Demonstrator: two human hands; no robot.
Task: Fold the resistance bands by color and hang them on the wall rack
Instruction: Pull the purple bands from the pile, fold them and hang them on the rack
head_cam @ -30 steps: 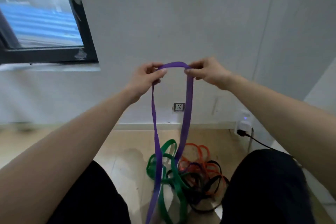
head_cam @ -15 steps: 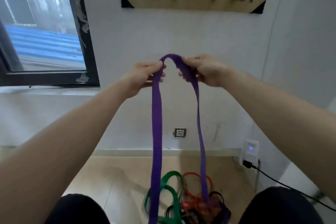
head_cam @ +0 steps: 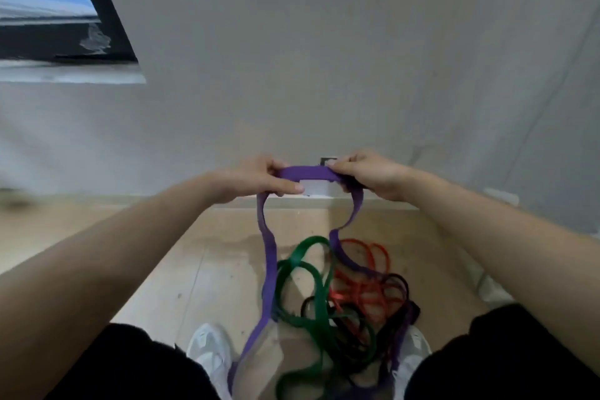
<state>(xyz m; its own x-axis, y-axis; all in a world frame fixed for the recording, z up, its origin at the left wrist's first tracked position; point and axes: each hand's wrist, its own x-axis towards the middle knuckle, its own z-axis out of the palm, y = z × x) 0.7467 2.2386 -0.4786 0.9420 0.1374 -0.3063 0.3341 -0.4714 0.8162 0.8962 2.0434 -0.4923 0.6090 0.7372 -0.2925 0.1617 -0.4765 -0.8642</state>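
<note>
Fingers (head_cam: pixel 285 187) of both hands pinched the purple band (head_cam: pixel 306 172) taut at its top; soft, limp rubber, best gripped at that fold

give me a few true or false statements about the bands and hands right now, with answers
1. Both hands grip the purple band. True: the left hand and right hand hold its top stretch between them.
2. The green band is hanging on the wall rack. False: it lies on the floor in the pile; no rack is in view.
3. The purple band's lower part trails down to the floor. True.
4. The red band is in the right hand. False: it lies in the pile on the floor.
5. A black band lies tangled in the pile. True.
</note>
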